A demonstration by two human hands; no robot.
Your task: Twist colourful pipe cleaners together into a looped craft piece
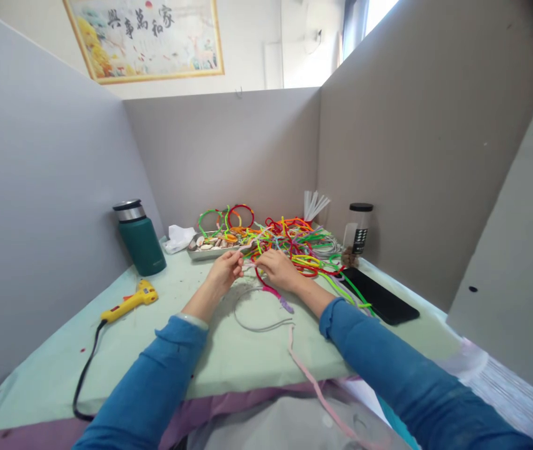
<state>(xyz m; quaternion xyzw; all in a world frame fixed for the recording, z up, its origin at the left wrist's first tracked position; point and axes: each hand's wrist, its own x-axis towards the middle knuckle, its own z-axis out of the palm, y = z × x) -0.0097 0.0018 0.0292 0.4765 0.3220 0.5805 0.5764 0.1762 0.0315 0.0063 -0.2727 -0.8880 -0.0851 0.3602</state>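
My left hand (227, 270) and my right hand (276, 269) are close together over the middle of the table, both with fingers pinched. A thin pale pink strip (249, 265) runs between their fingertips. Below them lies a grey wire ring (242, 320), its upper right part wrapped in red, magenta and purple. A longer pink strip (310, 377) trails from near the ring's lower end over the table's front edge. Just behind my hands spreads a tangled heap of coloured fuzzy stems (313, 247).
A metal tray (207, 254) of small pieces, with coloured rings (240, 207), stands behind my left hand. A green bottle (142, 244) and yellow glue gun (130, 301) are left. A black phone-like slab (381, 297) and clear jar (357, 231) are right. Grey partitions (229, 144) enclose the table.
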